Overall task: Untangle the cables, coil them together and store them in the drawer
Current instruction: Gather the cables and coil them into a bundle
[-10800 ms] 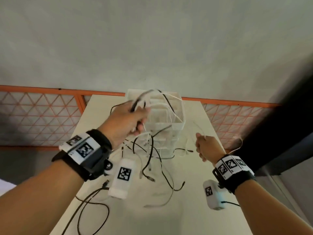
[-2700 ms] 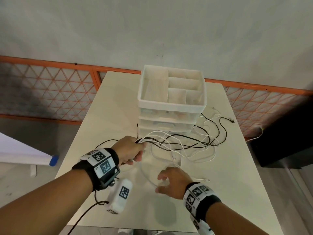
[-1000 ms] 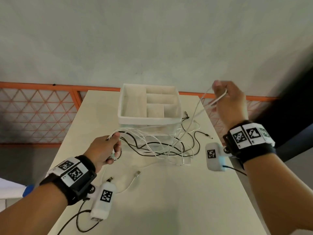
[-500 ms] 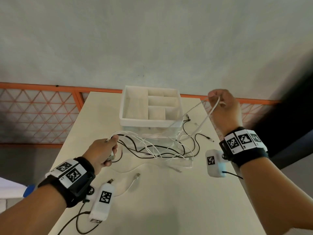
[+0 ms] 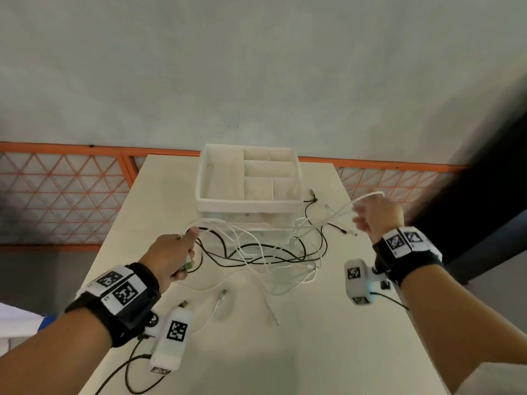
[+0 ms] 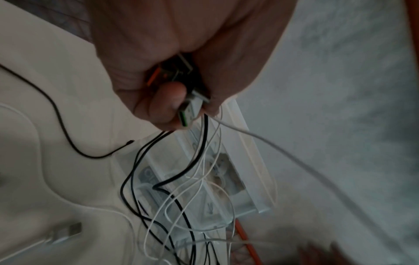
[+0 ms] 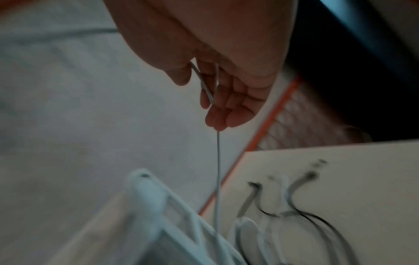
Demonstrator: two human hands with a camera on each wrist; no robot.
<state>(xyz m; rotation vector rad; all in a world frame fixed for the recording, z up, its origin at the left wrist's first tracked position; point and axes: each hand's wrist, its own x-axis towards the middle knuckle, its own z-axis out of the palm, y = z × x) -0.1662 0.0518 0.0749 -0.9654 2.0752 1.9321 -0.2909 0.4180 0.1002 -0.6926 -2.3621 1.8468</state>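
A tangle of black and white cables (image 5: 265, 255) lies on the table in front of the white drawer unit (image 5: 248, 205). My left hand (image 5: 182, 252) grips a bundle of cable ends; the left wrist view shows USB plugs (image 6: 190, 107) squeezed in that fist (image 6: 176, 100), with strands trailing toward the clear drawers (image 6: 226, 179). My right hand (image 5: 370, 220) hovers blurred at the table's right, fingers fairly straight. One white cable (image 5: 342, 208) loops over it. In the right wrist view that cable (image 7: 218, 161) runs through the crook between thumb and fingers of the hand (image 7: 199, 100) and down past the unit's rim (image 7: 147, 188).
Two loose plugs (image 5: 223, 295) (image 5: 183, 304) lie on the cream table (image 5: 313, 352) near my left wrist. The unit's top tray has several empty compartments. An orange mesh fence (image 5: 57, 195) runs behind the table. The table's edges drop off left and right.
My right hand has come down from above the drawer unit to table height at the right, its fingers loosening on the white cable. The left hand keeps its grip in place.
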